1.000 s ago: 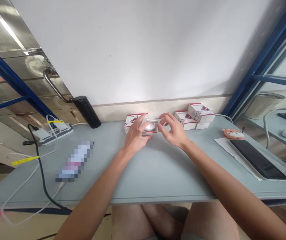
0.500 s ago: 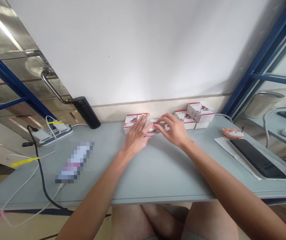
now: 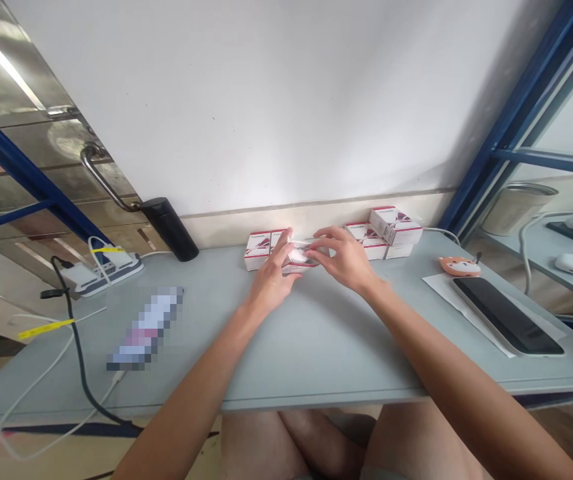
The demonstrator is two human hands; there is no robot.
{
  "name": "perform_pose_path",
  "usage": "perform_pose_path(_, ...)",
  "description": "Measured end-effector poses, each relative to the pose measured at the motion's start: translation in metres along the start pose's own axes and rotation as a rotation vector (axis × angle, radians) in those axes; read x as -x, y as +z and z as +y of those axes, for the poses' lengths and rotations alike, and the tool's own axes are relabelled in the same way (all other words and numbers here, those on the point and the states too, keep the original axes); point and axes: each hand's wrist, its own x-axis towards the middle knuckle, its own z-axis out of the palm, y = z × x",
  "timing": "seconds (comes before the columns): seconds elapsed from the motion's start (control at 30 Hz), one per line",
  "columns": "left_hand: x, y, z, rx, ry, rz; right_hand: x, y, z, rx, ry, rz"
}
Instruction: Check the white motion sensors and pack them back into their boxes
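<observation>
Between my hands lies a small white and red box [image 3: 297,257], its top looking open, with something pale and shiny at it. My left hand [image 3: 272,277] grips the box's left side, thumb at the near edge and fingers over the far side. My right hand [image 3: 341,257] has its fingers pinched at the right end of the box; what they hold is too small to tell. Left of the box stand white and red boxes [image 3: 257,251] against the wall. More such boxes [image 3: 395,227] are stacked to the right of my right hand.
On the grey table [image 3: 286,373], a phone [image 3: 146,328], power strip [image 3: 111,272] and black bottle [image 3: 170,229] are at the left. An orange animal-shaped item [image 3: 459,267] and a dark-screened phone [image 3: 509,317] on paper are at the right.
My left fingers have shifted off the box's top to its left side, so more of the box shows. My right hand stays at its right end. The view has shifted slightly.
</observation>
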Motion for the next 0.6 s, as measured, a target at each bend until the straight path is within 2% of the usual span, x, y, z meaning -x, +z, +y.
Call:
perform_pose_path(0.2,-0.004,0.003,0.001,-0.012,0.009,-0.008,-0.001,0.003,-0.002,0.13,-0.034,0.042)
perform_pose_path(0.3,-0.005,0.004,0.002,0.002,-0.007,0.001,-0.004,-0.003,0.003,0.074,0.009,0.105)
perform_pose_path(0.37,-0.005,0.004,0.002,0.02,-0.048,0.009,-0.007,-0.013,0.01,-0.046,0.086,0.21)
perform_pose_path(0.5,-0.003,0.002,0.0,0.039,-0.131,0.031,-0.016,-0.038,0.034,-0.286,0.345,0.54)
perform_pose_path(0.6,-0.002,0.001,-0.001,0.05,-0.111,0.039,-0.018,-0.048,0.055,-0.273,0.455,0.685)
